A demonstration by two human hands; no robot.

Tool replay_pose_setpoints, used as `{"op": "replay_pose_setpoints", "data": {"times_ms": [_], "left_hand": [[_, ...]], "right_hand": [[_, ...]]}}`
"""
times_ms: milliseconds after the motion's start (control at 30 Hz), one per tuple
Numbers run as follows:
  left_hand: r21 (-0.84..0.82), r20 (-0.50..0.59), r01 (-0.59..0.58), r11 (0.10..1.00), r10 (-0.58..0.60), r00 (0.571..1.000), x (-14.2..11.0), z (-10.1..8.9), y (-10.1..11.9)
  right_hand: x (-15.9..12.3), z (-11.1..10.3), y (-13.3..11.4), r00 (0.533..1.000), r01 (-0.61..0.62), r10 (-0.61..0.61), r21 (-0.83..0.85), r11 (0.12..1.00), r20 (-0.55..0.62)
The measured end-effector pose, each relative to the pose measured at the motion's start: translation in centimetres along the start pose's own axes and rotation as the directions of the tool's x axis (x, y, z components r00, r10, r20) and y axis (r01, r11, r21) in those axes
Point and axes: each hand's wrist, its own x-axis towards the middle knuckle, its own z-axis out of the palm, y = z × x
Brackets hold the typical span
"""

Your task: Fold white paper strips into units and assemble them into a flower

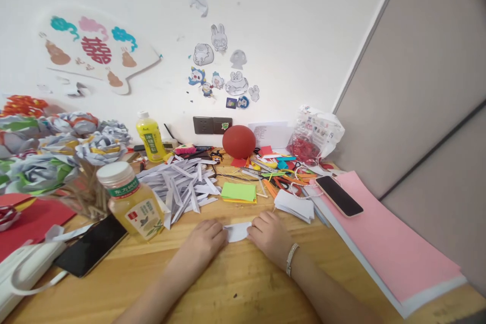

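Observation:
A small piece of white paper [237, 232] lies on the wooden table between my hands. My left hand [207, 240] grips its left end with curled fingers. At its right end my right hand [270, 237], with a bracelet [291, 259] on the wrist, closes on the paper too. Just beyond are a stack of green and yellow paper [239, 192] and a stack of white paper slips [294, 205]. A large pile of folded white paper strips [181, 182] spreads to the left of them. My fingertips are partly hidden by the backs of my hands.
At left stand a juice bottle [132, 202], a yellow drink bottle [151, 136] and paper flowers [41, 172]; a dark phone [91, 246] lies there. A red balloon [239, 142] sits by the wall. Scissors [283, 182] lie among scraps. Another phone [339, 196] rests on pink paper [395, 238].

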Motion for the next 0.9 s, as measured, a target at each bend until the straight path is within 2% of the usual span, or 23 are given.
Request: {"op": "replay_pose_setpoints", "data": {"times_ms": [100,200,300,467,700,900], "left_hand": [[0.022,-0.001,-0.006,1.000,0.006,1.000,0.0,0.0,0.1],[0.059,-0.005,0.016,0.998,-0.015,1.000,0.0,0.1,0.4],[0.084,-0.003,0.061,0.995,-0.061,0.998,0.2,0.2,0.6],[0.022,0.018,0.118,0.993,-0.118,0.993,0.5,0.1,0.8],[-0.088,0.029,0.252,0.964,-0.250,0.968,0.6,0.2,1.4],[-0.133,0.093,0.450,0.883,-0.440,0.893,1.0,0.1,1.9]], "right_hand": [[0.0,0.2,-0.1,0.999,-0.051,0.051,0.032,0.998,-0.008],[0.1,0.4,-0.3,0.990,-0.142,0.142,0.156,0.977,0.012],[0.2,0.5,-0.5,0.965,-0.259,0.259,0.294,0.920,0.042],[0.4,0.6,-0.6,0.912,-0.401,0.402,0.398,0.825,0.086],[0.4,0.3,-1.0,0.895,-0.438,0.430,0.397,0.807,0.114],[0.6,0.4,-1.3,0.875,-0.484,0.464,0.276,0.831,0.138]]}}
